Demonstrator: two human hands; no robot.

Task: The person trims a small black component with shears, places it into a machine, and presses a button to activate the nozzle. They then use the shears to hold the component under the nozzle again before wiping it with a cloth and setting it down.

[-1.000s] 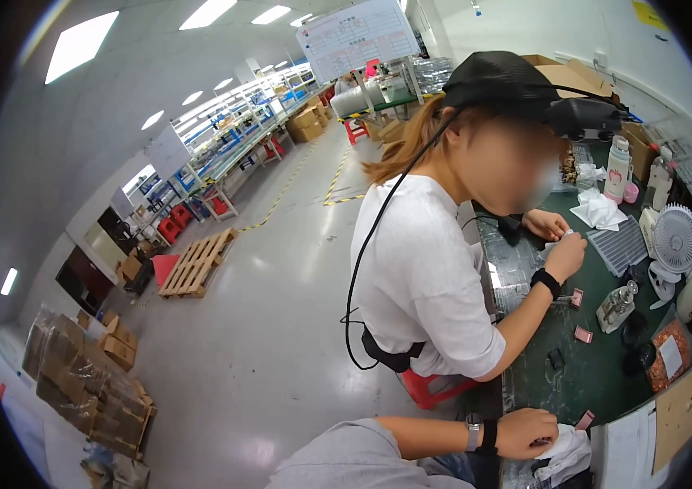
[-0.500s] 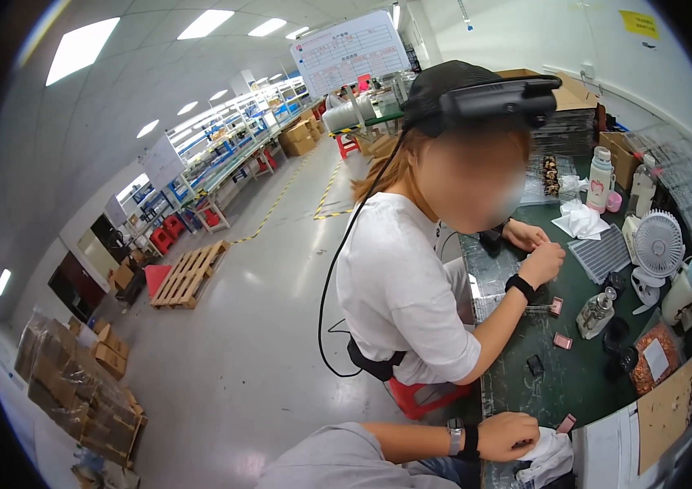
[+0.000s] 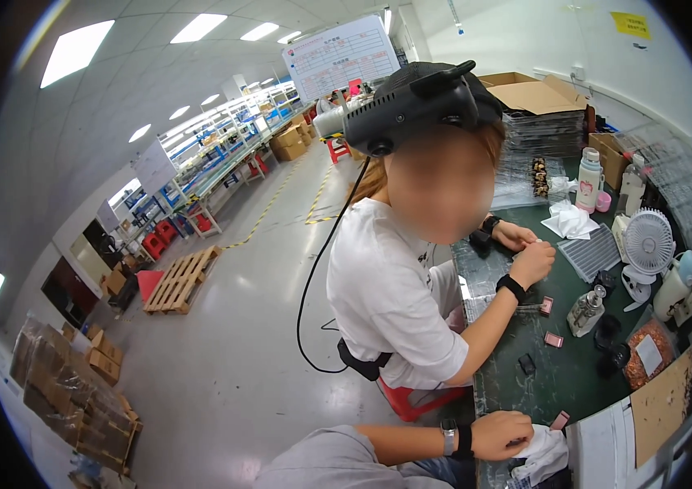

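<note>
My left hand (image 3: 502, 434) rests at the near edge of the dark green worktable (image 3: 497, 391), a watch and a black band on its wrist. Its fingers are curled, and what they may hold is hidden. A crumpled white cloth (image 3: 545, 451) lies against the fingers. Just past it is a small pink block-shaped part (image 3: 559, 420). Farther up the table are another pink part (image 3: 554, 339) and a small black part (image 3: 527, 363). My right hand does not show.
A co-worker (image 3: 387, 293) in white sits beside me, hands together over the table. A clear bottle (image 3: 586, 311), a white fan (image 3: 649, 241) and a bag of copper-coloured pieces (image 3: 647, 359) stand at the right. A wooden pallet (image 3: 182, 279) lies on the floor.
The co-worker's head has turned toward me. The whole view has shifted slightly; my left hand stays curled by the white cloth.
</note>
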